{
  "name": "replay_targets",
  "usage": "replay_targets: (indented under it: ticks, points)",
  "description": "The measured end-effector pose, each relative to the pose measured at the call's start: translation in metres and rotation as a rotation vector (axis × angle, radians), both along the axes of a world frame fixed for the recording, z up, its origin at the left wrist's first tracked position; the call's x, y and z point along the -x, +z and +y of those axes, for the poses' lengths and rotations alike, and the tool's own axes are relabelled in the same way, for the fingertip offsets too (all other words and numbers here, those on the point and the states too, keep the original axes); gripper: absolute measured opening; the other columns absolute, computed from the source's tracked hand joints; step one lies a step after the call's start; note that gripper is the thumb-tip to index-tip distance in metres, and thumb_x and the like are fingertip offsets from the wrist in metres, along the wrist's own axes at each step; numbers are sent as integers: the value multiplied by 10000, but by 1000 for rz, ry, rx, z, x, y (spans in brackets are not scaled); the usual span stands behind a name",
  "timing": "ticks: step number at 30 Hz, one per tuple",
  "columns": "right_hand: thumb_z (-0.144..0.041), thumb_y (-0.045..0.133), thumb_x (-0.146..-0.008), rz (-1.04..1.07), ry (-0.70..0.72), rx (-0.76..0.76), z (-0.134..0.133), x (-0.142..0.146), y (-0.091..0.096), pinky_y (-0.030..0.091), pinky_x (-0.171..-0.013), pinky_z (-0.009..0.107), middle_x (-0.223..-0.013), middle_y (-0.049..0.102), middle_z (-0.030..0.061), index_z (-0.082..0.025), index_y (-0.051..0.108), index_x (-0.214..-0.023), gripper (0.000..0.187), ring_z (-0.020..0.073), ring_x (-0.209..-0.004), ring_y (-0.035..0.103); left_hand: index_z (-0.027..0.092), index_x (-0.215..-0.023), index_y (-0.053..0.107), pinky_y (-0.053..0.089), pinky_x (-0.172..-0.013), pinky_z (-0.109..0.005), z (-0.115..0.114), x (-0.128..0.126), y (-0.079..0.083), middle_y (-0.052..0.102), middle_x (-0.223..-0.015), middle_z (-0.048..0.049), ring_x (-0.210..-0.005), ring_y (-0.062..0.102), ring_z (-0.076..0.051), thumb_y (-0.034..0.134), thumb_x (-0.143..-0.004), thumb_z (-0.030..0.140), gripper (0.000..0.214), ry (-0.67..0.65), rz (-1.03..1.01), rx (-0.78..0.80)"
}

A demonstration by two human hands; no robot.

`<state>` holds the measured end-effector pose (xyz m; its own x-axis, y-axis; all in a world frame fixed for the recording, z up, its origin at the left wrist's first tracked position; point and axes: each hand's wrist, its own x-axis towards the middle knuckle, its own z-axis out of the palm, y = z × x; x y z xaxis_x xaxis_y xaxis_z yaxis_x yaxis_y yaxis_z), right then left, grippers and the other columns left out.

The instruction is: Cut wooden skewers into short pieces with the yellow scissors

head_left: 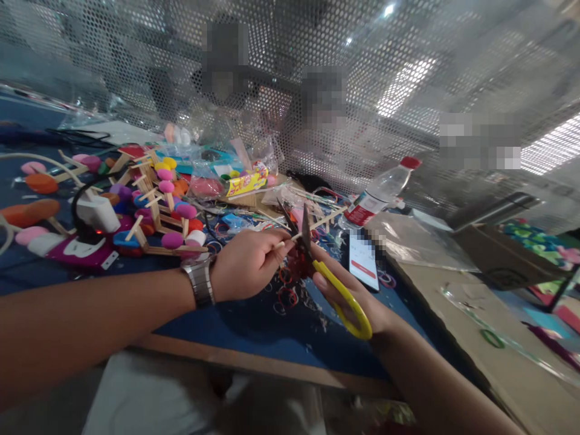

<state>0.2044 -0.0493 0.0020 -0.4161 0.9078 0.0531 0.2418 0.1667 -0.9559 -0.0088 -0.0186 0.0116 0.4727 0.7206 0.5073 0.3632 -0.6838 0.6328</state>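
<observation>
My left hand (248,261), with a metal watch (200,279) on its wrist, pinches a thin pale wooden stick (327,218) near one end. The stick slants up to the right toward the bottle. In my right hand (351,290) is a pair of scissors (347,301) with yellow handles. Its dark blades are spread and point up and away, and the stick lies across them close to my left fingertips. Loose rubber bands (287,296) and small scraps are scattered on the blue tabletop (254,329) below my hands.
Stick models with coloured foam pieces (172,240) fill the left side, beside a purple power strip (84,251) with a white plug. A red-capped bottle (369,202), a phone (362,263) and a cardboard box (507,257) are at right. People sit behind a perforated screen (272,48).
</observation>
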Motion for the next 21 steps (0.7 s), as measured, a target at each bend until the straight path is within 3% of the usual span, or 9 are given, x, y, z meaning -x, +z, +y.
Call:
replay_targets:
  ticks: [5, 10, 14, 17, 21]
  points:
    - [-628, 612, -864, 16, 21, 0, -1, 1, 2, 274, -1221, 482, -1437, 573, 67, -291, 468, -1489, 724, 305, -1428, 415, 162, -876, 636, 449, -683, -296, -1, 0, 0, 706, -799, -56, -740, 645, -182, 409, -996, 263, 276, 12, 38, -11]
    - [-615, 631, -859, 43, 0, 51, -1, 3, 2, 328, -1190, 445, -1429, 573, 60, -316, 482, -1462, 690, 275, -1382, 467, 162, -867, 648, 451, -686, -300, -2, 0, 0, 715, -798, -64, -734, 651, -186, 410, -997, 285, 299, 33, 47, 3]
    - [-610, 625, -863, 36, 9, 88, 2, 5, 2, 485, -1030, 414, -1281, 650, 83, -290, 488, -1448, 680, 260, -1141, 619, 165, -823, 640, 453, -686, -291, -2, -1, 0, 705, -768, -60, -724, 647, -179, 425, -989, 274, 293, 37, 28, 9]
    - [-594, 615, -878, 10, 13, 46, 5, 7, 4, 525, -898, 363, -1120, 685, 74, -258, 530, -1409, 634, 225, -956, 633, 166, -784, 617, 433, -659, -284, -1, -2, 0, 682, -736, -50, -687, 617, -166, 424, -985, 260, 295, 41, 8, 8]
    - [-582, 605, -892, -22, 12, -68, 6, 11, 8, 508, -849, 334, -996, 667, 60, -218, 601, -1328, 568, 212, -921, 592, 176, -660, 519, 354, -578, -277, 0, -2, -2, 604, -650, -21, -585, 509, -134, 423, -983, 270, 350, 64, -7, -12]
